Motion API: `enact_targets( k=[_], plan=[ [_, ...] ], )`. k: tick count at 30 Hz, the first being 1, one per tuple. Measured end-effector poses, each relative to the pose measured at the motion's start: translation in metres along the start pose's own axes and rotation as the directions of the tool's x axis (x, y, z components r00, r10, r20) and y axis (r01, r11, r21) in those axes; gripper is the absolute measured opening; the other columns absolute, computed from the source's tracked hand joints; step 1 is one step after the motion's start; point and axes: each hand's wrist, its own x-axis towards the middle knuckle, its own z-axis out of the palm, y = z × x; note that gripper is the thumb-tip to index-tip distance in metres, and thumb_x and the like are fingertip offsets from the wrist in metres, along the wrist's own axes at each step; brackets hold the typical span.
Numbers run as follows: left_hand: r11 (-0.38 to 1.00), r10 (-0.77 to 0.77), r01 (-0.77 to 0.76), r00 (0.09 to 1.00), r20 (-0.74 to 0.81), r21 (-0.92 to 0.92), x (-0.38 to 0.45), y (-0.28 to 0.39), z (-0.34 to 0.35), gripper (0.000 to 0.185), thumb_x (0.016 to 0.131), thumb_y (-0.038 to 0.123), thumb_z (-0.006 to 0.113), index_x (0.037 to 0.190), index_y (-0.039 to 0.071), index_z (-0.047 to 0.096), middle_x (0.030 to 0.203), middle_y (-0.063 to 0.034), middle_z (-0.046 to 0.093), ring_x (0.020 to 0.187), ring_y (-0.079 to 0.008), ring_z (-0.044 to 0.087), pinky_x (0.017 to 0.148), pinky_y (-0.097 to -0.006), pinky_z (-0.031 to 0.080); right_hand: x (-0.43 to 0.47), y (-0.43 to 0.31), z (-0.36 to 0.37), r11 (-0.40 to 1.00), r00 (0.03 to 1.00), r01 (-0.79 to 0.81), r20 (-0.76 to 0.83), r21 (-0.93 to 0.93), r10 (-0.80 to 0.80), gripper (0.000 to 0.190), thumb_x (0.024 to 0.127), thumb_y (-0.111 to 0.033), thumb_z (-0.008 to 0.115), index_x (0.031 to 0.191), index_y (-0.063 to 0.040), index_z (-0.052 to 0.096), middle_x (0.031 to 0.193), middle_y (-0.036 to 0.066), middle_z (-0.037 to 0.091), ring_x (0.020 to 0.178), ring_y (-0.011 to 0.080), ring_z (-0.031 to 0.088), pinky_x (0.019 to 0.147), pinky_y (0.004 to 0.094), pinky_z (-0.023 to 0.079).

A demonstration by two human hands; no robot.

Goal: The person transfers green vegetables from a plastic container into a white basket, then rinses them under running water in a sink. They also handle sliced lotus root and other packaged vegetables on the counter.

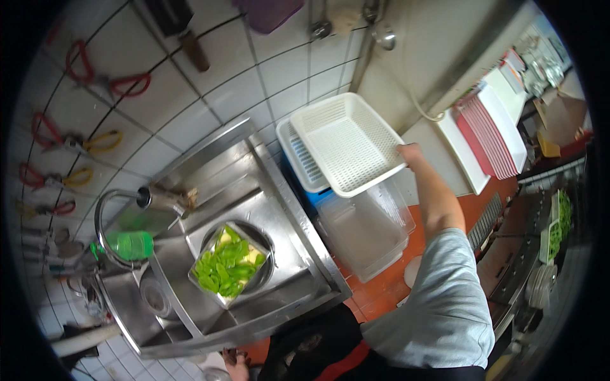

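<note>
My right hand [411, 154] grips the right rim of a white perforated plastic basket [350, 147], tilted above another white basket [302, 159] on something blue. Below these are stacked clear plastic containers [364, 233]. At the bottom edge my left hand [236, 364] hangs below the sink's front, fingers apart, with nothing seen in it. In the stainless steel sink [286, 228], a square container holds cut green peppers [228, 266] and pale yellow pieces, over a round metal bowl [269, 266].
A faucet [164, 200] and a green bottle [131, 245] are at the sink's left. Scissors [102, 78] and a cleaver [178, 28] hang on the tiled wall. Stacked red-and-white trays [491, 135] stand on the right, near a tray of chopped greens [557, 226].
</note>
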Motion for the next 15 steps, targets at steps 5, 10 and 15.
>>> enact_targets(
  k=[5,10,15],
  plan=[
    [0.997,-0.006,0.018,0.987,-0.16,0.078,-0.027,0.036,0.02,0.072,0.097,0.014,0.059,0.154,0.003,0.017,0.137,-0.0193,0.05,0.101,-0.026,0.064,0.079,-0.0373,0.056,-0.04,-0.032,-0.019,0.98,0.936,0.178,0.322,-0.092,-0.14,0.029,0.07,-0.013,0.067,0.089,0.009,0.065,0.074,0.013,0.065,0.057,0.0231,0.064,0.045,0.0355,0.051],
    [1.0,-0.003,0.007,0.989,-0.148,0.03,-0.027,0.059,0.026,0.073,0.097,0.015,0.06,0.153,0.003,0.016,0.138,-0.0201,0.049,0.101,-0.0253,0.064,0.08,-0.0352,0.055,-0.172,-0.04,-0.019,0.944,0.971,-0.036,0.237,0.327,-0.044,0.025,0.08,-0.01,0.059,0.093,0.012,0.059,0.079,0.014,0.062,0.064,0.0203,0.063,0.044,0.0288,0.053],
    [0.998,-0.064,0.063,0.991,-0.116,-0.014,-0.008,0.058,0.013,0.072,0.095,0.013,0.064,0.152,0.005,0.021,0.139,-0.0167,0.049,0.101,-0.0231,0.063,0.082,-0.0334,0.054,-0.248,-0.047,0.066,0.639,0.985,-0.1,0.167,0.763,-0.046,0.042,0.099,-0.022,0.055,0.114,0.017,0.052,0.102,0.023,0.063,0.08,0.0266,0.069,0.066,0.0317,0.063]
  ],
)
